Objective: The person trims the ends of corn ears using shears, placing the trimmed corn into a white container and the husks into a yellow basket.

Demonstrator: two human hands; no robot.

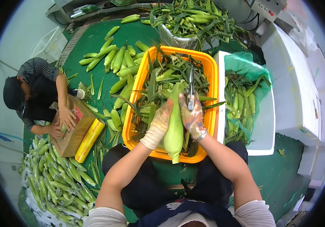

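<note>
An ear of corn (174, 130) in its pale green husk is in my left hand (160, 123), which wears a patterned work glove and wraps round the ear's left side. In my right hand (193, 119), also gloved, is a pair of pruning shears (190, 89) with the metal blades pointing away from me. The shears are close to the ear's far right side; whether they touch it I cannot tell. Both hands are above an orange plastic basket (212, 72) between my knees, filled with cut husks and leaves (162, 73).
Left, a co-worker (37, 79) handles something at a cardboard box (68, 142), beside a yellow roll (89, 140). Wrapped corn (56, 178) lies nearer; loose ears (119, 60) lie beyond. A white foam box (266, 125) with corn stands right, a heaped white crate (177, 41) behind.
</note>
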